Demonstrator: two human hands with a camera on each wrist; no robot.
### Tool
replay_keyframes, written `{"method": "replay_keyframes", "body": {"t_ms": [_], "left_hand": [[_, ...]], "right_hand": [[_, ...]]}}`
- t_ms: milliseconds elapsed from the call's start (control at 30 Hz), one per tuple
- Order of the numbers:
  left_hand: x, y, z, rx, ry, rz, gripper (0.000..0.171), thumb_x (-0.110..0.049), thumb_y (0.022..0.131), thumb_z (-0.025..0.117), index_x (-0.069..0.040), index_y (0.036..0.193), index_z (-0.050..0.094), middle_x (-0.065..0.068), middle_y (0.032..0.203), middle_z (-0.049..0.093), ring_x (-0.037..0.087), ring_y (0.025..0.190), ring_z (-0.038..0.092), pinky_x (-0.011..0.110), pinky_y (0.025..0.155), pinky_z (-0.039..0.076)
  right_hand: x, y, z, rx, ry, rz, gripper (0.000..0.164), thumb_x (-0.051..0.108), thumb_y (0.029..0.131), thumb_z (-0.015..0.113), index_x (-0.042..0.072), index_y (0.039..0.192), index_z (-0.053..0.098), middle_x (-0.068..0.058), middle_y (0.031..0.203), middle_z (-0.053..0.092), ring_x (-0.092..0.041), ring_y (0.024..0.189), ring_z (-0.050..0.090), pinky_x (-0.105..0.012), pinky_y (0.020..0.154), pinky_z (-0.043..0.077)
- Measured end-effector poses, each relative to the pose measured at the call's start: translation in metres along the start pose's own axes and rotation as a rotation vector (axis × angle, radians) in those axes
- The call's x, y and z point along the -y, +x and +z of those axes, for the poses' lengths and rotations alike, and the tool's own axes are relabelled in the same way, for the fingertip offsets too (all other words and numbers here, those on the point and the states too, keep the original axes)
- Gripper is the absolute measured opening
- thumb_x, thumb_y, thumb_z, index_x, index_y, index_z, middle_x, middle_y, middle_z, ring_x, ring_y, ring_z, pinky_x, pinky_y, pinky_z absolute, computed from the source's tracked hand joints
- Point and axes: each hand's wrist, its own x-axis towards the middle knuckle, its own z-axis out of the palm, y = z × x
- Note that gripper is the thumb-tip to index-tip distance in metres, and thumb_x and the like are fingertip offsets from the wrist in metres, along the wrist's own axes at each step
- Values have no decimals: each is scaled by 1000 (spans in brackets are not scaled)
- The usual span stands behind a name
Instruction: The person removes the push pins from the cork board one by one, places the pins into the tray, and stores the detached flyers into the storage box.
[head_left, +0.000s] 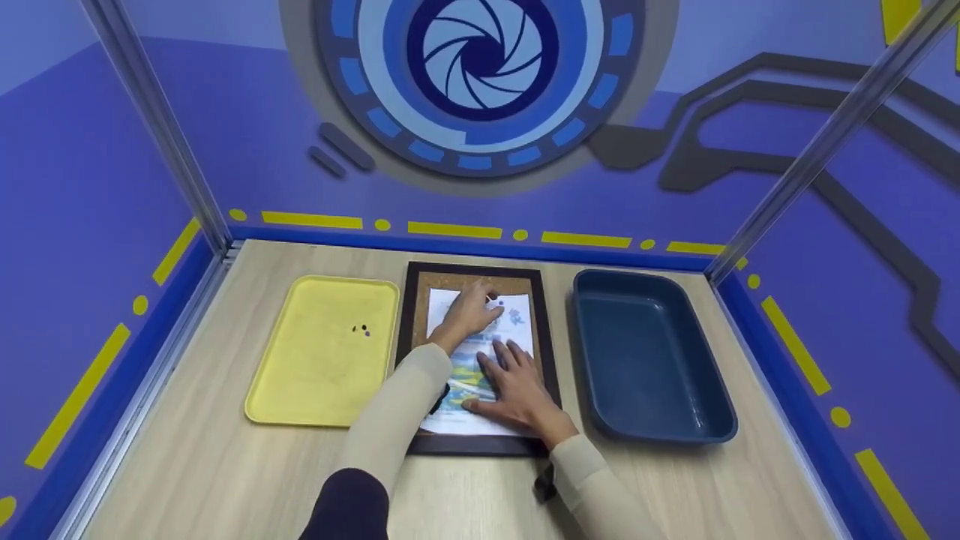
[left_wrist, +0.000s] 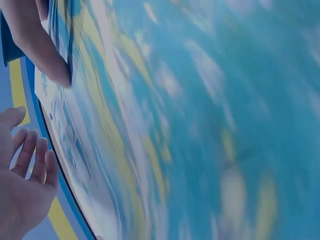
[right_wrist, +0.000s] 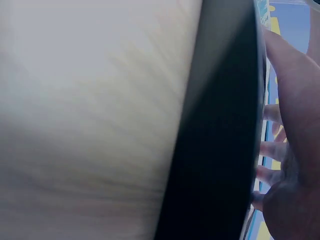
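A printed paper sheet (head_left: pixel 459 409) with coloured pictures lies on the dark-framed corkboard (head_left: pixel 514 286). My right hand (head_left: pixel 517 386) presses flat on its lower right part with the fingers spread; in the right wrist view that hand (right_wrist: pixel 300 150) is at the frame's edge. Over the sheet's top hovers my left hand (head_left: pixel 471 309), fingers loosely bent, near a small dark push pin (head_left: pixel 501 303) at the top of the paper. Nothing shows between the fingers of the left hand (left_wrist: pixel 27 185) in the left wrist view. Part of the sheet is hidden under both hands and the left forearm.
To the left lies a yellow tray (head_left: pixel 315 382) with several tiny dark pins (head_left: pixel 364 328) on it. A deep dark blue bin (head_left: pixel 652 360) stands on the right. Purple panels (head_left: pixel 247 127) wall in the wooden table (head_left: pixel 465 495) at the back and sides.
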Motion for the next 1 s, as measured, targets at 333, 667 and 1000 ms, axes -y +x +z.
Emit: {"method": "replay_keyframes", "body": {"t_ms": [333, 667, 1000], "left_hand": [[2, 2, 14, -27, 17, -6, 39, -18, 98, 77, 0, 132, 69, 17, 127, 66, 34, 121, 63, 49, 107, 49], [9, 11, 21, -15, 29, -44, 32, -16, 97, 76, -4, 125, 72, 15, 126, 68, 37, 125, 60, 51, 110, 44], [-3, 16, 31, -150, 16, -226, 13, -17, 97, 77, -9, 107, 80, 7, 110, 74, 30, 105, 71, 45, 93, 57]], "right_hand": [[1, -1, 1, -21, -3, 2, 100, 86, 87, 57, 22, 163, 44, -17, 173, 26, -43, 159, 19, -69, 123, 19], [-3, -1, 4, -55, -9, -26, 100, 84, 87, 59, 19, 162, 46, -19, 171, 28, -45, 158, 21, -66, 124, 19], [-4, -3, 4, -75, 17, -44, 98, 79, 87, 65, 17, 161, 48, -19, 170, 31, -45, 157, 24, -67, 123, 21]]}}
